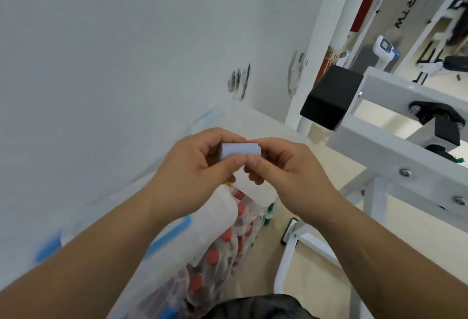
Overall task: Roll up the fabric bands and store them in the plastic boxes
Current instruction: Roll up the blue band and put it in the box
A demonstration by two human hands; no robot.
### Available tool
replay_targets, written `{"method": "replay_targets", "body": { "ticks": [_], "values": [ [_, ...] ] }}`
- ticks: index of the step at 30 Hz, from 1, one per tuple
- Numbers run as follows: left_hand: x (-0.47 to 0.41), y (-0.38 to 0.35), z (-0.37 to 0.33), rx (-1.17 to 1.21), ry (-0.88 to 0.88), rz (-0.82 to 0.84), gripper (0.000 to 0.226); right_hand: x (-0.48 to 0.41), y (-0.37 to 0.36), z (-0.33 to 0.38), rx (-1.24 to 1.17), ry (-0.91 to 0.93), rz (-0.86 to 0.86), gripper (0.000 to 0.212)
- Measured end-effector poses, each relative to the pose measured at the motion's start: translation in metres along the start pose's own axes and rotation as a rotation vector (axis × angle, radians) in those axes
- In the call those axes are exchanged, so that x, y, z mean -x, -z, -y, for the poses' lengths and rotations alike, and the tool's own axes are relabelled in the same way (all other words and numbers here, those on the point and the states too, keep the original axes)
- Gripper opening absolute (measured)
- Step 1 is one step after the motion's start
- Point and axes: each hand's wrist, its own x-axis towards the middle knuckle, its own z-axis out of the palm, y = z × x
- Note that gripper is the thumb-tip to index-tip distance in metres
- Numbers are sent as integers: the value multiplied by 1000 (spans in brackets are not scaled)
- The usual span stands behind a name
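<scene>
A small pale lilac roll of fabric band (240,149) is held up in the middle of the view, lying crosswise. My left hand (200,166) grips its left end, thumb under the roll and fingers curled over the top. My right hand (283,166) pinches its right end between thumb and curled fingers. The two thumbs meet below the roll. Beneath my left forearm lies a blurred clear plastic box (121,217) with a blue handle (169,237).
A white wall (114,52) fills the left and top. Shrink-wrapped bottles with red caps (222,242) stand on the floor below my hands. White metal gym equipment (395,141) with a black pad (329,98) crowds the right side.
</scene>
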Motion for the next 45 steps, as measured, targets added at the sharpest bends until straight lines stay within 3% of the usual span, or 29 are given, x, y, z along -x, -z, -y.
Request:
{"method": "replay_targets", "body": {
  "ticks": [6, 10, 13, 18, 21, 28, 37, 45],
  "values": [
    [-30, 23, 15, 115, 18, -45, 17, -42, -19, 6, -252, -120, -113, 19],
    [-52, 20, 24, 196, 48, -63, 14, -70, -11, -5, -312, -162, -51, 25],
    [-71, 20, 38, 218, 117, -45, 17, -97, 0, -18, -174, -168, 8, 17],
    [-90, 23, 87, -411, 285, -183, 41, -154, 6, -63, 265, -190, -11, 19],
    [-87, 23, 106, -586, 367, -196, 38, -185, -6, -99, 399, -252, 170, 21],
    [-97, 20, 120, -601, 473, -207, 22, -217, -49, -156, 645, -236, 363, 22],
    [-105, 27, 123, -632, 504, -191, 19, -217, -76, -182, 521, -289, 391, 25],
    [-107, 29, 122, -623, 531, -190, 14, -217, -83, -185, 572, -253, 400, 21]
  ]
}}
